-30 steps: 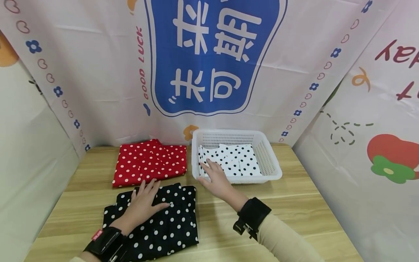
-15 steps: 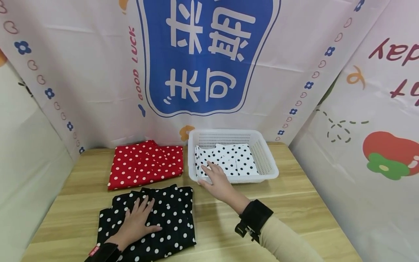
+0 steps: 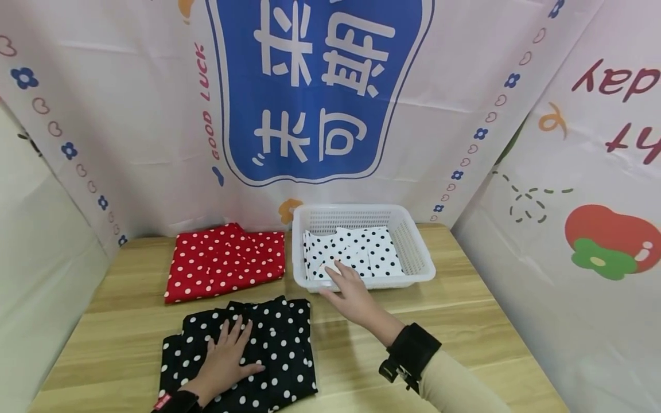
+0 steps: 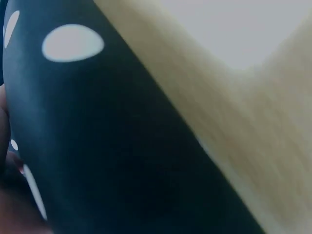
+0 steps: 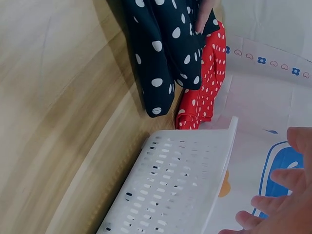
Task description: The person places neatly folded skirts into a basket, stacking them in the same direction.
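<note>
My left hand (image 3: 225, 362) rests with spread fingers on a folded black cloth (image 3: 281, 355) with white polka dots, at the front left of the table. In the left wrist view this black cloth (image 4: 112, 131) fills much of the frame, very close and blurred. Over the near rim of a white plastic basket (image 3: 420, 252) hovers my right hand (image 3: 356, 301), its fingers extended and holding nothing. Inside the basket lies a folded white cloth (image 3: 379, 252) with black dots. The right wrist view has the right hand's fingers (image 5: 287, 180) apart from the basket's rim.
A folded red cloth (image 3: 227, 261) with white dots lies behind the black one, left of the basket. The wooden table (image 3: 444, 338) ends at a printed backdrop (image 3: 155, 115), with more printed sheets on both sides.
My left hand has drawn back from the black cloth's far edge onto its middle, and the cloth has shifted slightly right. My right hand has eased slightly right along the basket rim. The head view has turned.
</note>
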Available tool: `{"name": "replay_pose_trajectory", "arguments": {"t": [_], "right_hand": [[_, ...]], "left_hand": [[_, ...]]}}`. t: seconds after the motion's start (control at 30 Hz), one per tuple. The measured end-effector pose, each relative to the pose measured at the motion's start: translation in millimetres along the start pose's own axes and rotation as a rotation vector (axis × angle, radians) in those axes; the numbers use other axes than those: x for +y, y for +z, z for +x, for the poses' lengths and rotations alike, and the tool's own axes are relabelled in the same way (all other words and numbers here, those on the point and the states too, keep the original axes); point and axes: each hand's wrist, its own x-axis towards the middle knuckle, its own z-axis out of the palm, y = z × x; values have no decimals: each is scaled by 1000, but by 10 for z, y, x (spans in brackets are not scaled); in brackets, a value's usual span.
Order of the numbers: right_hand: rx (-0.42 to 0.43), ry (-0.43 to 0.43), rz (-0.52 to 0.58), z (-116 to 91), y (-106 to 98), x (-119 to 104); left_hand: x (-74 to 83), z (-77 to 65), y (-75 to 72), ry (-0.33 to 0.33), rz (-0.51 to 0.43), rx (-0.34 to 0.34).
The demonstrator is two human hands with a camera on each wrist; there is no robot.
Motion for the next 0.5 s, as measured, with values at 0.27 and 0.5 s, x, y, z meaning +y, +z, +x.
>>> {"name": "replay_pose_trajectory", "arguments": {"t": [0.27,0.5], "right_hand": [[15,40,23,-182,-12,149],[32,48,11,-323,-16,268]], "left_hand": [[262,47,145,15,-5,-14],[407,99,192,19,14,-29]]}}
